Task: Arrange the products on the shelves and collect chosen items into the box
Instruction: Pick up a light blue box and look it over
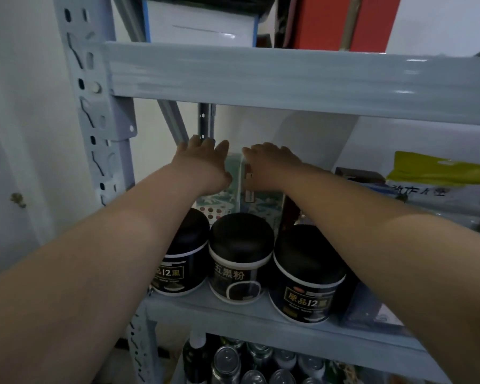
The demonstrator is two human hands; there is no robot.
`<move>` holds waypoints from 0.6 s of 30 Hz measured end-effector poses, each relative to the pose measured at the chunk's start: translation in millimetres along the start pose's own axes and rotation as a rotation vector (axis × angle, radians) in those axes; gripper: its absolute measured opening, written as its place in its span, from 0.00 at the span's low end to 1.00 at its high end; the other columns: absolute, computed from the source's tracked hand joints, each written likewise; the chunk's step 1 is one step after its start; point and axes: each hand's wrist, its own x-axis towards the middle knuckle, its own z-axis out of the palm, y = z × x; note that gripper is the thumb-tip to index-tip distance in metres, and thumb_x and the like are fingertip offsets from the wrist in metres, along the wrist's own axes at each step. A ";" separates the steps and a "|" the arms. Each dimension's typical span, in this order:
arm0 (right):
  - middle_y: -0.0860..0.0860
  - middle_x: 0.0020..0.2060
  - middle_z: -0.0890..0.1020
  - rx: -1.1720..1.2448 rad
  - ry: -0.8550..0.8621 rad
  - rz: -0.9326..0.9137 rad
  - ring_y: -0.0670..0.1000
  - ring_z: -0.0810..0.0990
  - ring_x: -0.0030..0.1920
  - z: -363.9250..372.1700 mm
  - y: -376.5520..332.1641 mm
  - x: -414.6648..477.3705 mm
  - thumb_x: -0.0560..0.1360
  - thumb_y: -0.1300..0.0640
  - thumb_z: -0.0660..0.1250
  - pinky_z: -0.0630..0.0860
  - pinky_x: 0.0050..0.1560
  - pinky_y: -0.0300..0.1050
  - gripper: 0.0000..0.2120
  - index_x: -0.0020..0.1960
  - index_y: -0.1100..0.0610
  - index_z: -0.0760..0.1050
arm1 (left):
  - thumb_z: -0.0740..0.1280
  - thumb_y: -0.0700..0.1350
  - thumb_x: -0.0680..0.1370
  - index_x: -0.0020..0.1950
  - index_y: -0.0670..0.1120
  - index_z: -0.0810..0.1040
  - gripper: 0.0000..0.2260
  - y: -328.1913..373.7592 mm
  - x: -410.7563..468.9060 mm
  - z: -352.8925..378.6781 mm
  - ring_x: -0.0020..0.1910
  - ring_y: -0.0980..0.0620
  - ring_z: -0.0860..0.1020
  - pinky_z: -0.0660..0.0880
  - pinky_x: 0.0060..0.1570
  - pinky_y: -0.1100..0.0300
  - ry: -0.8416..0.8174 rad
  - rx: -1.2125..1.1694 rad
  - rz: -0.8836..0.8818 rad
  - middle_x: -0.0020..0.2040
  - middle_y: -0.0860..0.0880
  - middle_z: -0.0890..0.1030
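Note:
Both arms reach deep into the middle shelf of a grey-blue metal rack. My left hand lies on the top of a pale patterned carton standing at the back, thumb down its near face. My right hand lies over the top of a second pale patterned carton just to the right, fingers curled over its top edge. In front of the cartons stand three black-lidded jars: left jar, middle jar, right jar.
The rack's upper beam runs just above my hands, its left post beside my left arm. A yellow-green bag and a dark box lie at right. Cans and bottles fill the shelf below. White and red boxes stand on top.

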 end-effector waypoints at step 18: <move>0.55 0.64 0.73 -0.027 0.017 0.023 0.58 0.72 0.64 -14.2 41.7 -91.9 0.77 0.43 0.67 0.67 0.54 0.51 0.27 0.72 0.55 0.68 | 0.75 0.63 0.71 0.75 0.47 0.68 0.38 61.6 81.2 12.9 0.72 0.37 0.63 0.57 0.73 0.36 -0.145 -0.012 0.197 0.69 0.40 0.69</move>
